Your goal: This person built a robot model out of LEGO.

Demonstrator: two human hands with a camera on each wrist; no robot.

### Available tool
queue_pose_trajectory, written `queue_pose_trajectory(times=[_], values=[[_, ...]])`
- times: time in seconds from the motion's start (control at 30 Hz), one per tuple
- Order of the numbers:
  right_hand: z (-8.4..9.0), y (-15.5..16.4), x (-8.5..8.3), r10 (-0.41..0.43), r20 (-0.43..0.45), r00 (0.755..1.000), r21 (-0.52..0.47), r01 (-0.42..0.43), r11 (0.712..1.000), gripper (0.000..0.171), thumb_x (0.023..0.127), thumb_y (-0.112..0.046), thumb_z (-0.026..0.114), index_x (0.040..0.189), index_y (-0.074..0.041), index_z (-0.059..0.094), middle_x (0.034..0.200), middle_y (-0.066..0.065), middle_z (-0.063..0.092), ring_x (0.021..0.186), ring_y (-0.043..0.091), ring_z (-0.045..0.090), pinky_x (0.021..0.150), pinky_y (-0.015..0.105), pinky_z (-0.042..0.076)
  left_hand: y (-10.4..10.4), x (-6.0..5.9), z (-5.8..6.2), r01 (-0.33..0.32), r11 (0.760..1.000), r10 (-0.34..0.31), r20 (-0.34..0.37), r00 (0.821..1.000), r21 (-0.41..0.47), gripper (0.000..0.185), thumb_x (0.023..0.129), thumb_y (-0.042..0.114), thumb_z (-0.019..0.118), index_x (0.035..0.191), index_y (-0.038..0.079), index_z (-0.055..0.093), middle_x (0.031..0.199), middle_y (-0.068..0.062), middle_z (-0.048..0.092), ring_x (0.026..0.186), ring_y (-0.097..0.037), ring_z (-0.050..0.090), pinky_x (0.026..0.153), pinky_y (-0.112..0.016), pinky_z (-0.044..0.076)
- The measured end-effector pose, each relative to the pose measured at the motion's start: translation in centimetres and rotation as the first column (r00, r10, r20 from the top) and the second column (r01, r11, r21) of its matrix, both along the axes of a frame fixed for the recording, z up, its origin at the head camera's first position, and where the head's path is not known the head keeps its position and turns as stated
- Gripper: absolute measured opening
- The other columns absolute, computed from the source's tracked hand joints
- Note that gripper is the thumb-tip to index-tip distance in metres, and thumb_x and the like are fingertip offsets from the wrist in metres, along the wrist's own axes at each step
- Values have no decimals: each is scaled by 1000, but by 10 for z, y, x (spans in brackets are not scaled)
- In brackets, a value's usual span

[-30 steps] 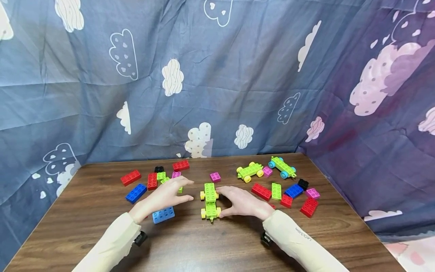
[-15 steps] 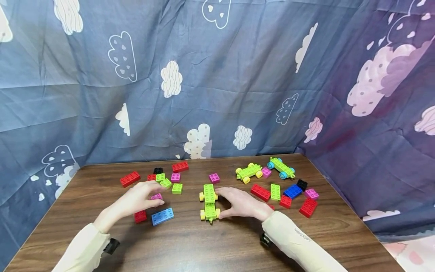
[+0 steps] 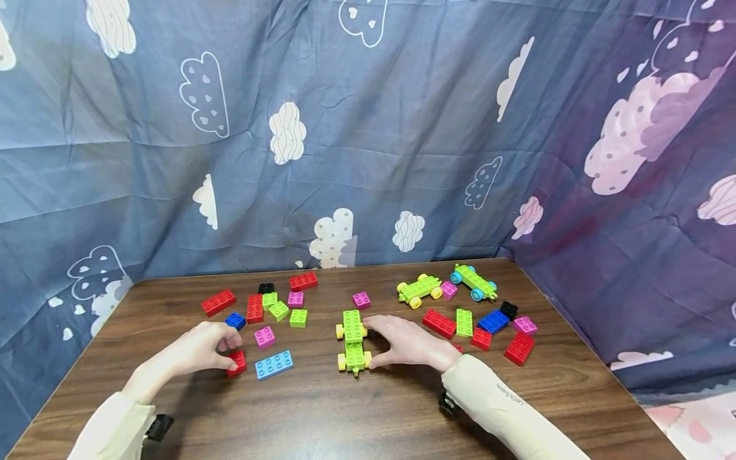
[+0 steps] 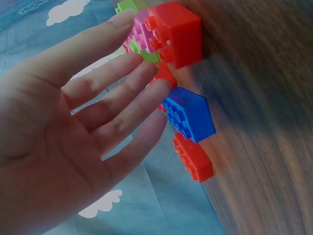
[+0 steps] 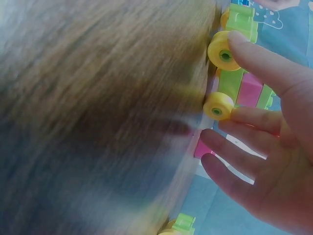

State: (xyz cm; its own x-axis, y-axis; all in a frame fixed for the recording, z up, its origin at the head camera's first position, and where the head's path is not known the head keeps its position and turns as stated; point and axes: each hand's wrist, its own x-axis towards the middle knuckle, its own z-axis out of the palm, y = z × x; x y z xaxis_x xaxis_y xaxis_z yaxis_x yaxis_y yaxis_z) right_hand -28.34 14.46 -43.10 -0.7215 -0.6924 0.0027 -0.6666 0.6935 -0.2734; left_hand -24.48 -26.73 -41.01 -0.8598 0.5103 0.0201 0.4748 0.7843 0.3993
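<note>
My left hand (image 3: 195,350) is at a small red brick (image 3: 237,363) on the left, its thumb overlapping the brick in the head view. In the left wrist view the fingers are spread and slightly bent, with the red brick (image 4: 183,36) by the fingertips and nothing gripped. My right hand (image 3: 405,342) rests beside a green toy car (image 3: 353,354) with yellow wheels. Seen from the right wrist, the thumb touches one yellow wheel (image 5: 224,51) and the index fingertip lies at the other wheel (image 5: 218,106). A pink brick (image 5: 250,89) is sandwiched under the car's green top brick.
Near my left hand lie a light blue brick (image 3: 274,365), a pink brick (image 3: 265,337) and a blue brick (image 3: 235,321). Two more wheeled bases, one yellow-wheeled (image 3: 420,291) and one blue-wheeled (image 3: 473,282), stand back right. Several loose bricks, including a red one (image 3: 439,323), lie right.
My left hand has moved away from beside the car, leftward and toward me, to the small red brick. The right hand stays at the car.
</note>
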Motion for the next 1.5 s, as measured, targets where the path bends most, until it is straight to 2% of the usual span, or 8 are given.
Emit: queue_pose_trajectory(times=[0.17, 0.33, 0.47, 0.67, 1.03, 1.33, 1.5], values=[[0, -1, 0, 2, 13, 1000, 1, -2, 1000, 79, 80, -46, 80, 142, -6, 51, 145, 10, 55, 136, 27, 51, 112, 46, 43, -2, 2, -5, -2, 1000, 3, 35, 999, -27, 35, 66, 22, 91, 89, 9, 68, 80, 4, 65, 69, -4, 54, 61, -20, 47], [0, -1, 0, 2, 21, 1000, -4, -2, 1000, 79, 80, -46, 80, 142, -6, 52, 145, 10, 55, 136, 28, 51, 112, 47, 43, -1, 4, -8, -31, 999, 34, 76, 996, -37, 39, 64, 21, 92, 88, 11, 63, 78, 6, 60, 66, -3, 49, 57, -19, 42], [0, -1, 0, 4, 17, 1000, -2, -4, 1000, 79, 80, -46, 79, 142, -6, 52, 145, 10, 55, 136, 27, 51, 112, 46, 43, -1, 4, -12, -46, 998, 49, 75, 996, -34, 38, 65, 20, 91, 87, 12, 62, 76, 7, 59, 64, -1, 46, 56, -19, 40], [-1, -1, 0, 7, 3, 1000, -1, -7, 1000, 78, 80, -46, 80, 141, -6, 52, 144, 9, 56, 135, 27, 52, 112, 45, 43, -4, 1, -13, -17, 1000, 18, 46, 999, -20, 32, 69, 17, 89, 88, 10, 64, 77, 6, 60, 66, -2, 49, 57, -19, 42], [-1, 1, -1, 10, -11, 1000, -13, -10, 1000, 78, 80, -44, 80, 141, -4, 52, 144, 10, 56, 135, 27, 52, 112, 45, 43, 3, -10, 8, 18, 999, -18, -29, 999, 27, 30, 73, 15, 86, 94, 3, 68, 83, 0, 66, 73, -9, 58, 65, -23, 51], [0, 1, -1, 5, -3, 1000, -5, -5, 1000, 78, 80, -45, 80, 141, -5, 52, 144, 9, 57, 135, 26, 52, 112, 45, 44, 26, -20, 23, 55, 998, -52, -121, 991, 16, 27, 76, 16, 84, 96, 4, 71, 85, 1, 70, 75, -13, 63, 68, -26, 54], [1, 1, 0, 3, 3, 1000, -3, -3, 1000, 78, 80, -45, 80, 141, -5, 52, 144, 10, 56, 135, 27, 52, 111, 45, 44, 41, -27, 27, 40, 998, -35, -120, 992, 43, 30, 76, 17, 84, 100, 4, 73, 89, -2, 74, 79, -15, 66, 71, -32, 57]])
